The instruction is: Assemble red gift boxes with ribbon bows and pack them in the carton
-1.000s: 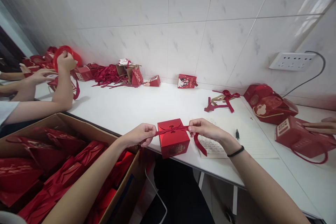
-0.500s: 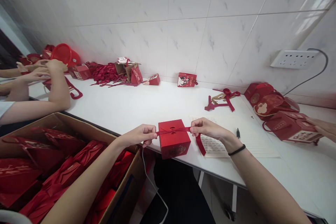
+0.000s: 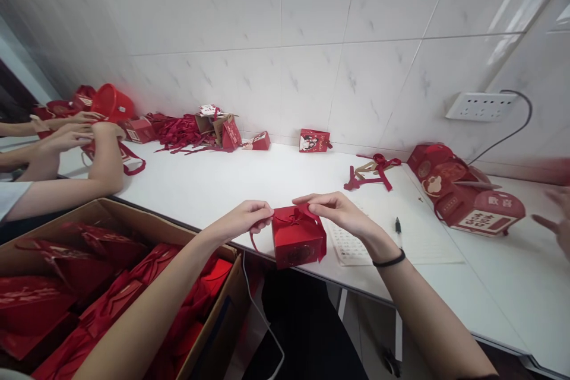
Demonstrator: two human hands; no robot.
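A red gift box (image 3: pixel 299 244) stands at the table's front edge, with a dark red ribbon (image 3: pixel 294 218) knotted across its top. At the box's upper left corner, my left hand (image 3: pixel 249 218) is closed, thumb and finger pinching the ribbon's left end; a thin tail hangs below. My right hand (image 3: pixel 338 212) is over the top right edge, its fingers stretched out and thumb apart, touching or nearly touching the ribbon. The ribbon's right end droops down the box's right side.
Left of me, a cardboard carton (image 3: pixel 225 309) holds several red boxes. A written sheet (image 3: pixel 356 249) and a pen (image 3: pixel 398 225) lie right. Ribbon pieces (image 3: pixel 374 172) and red boxes (image 3: pixel 478 211) sit beyond. Co-workers' hands (image 3: pixel 66 136) are at left; another person's hand (image 3: pixel 559 219) is at far right.
My right hand has let go of the ribbon's right end and moved left over the box; its fingers have straightened. The person's hand at far right has come off a red box.
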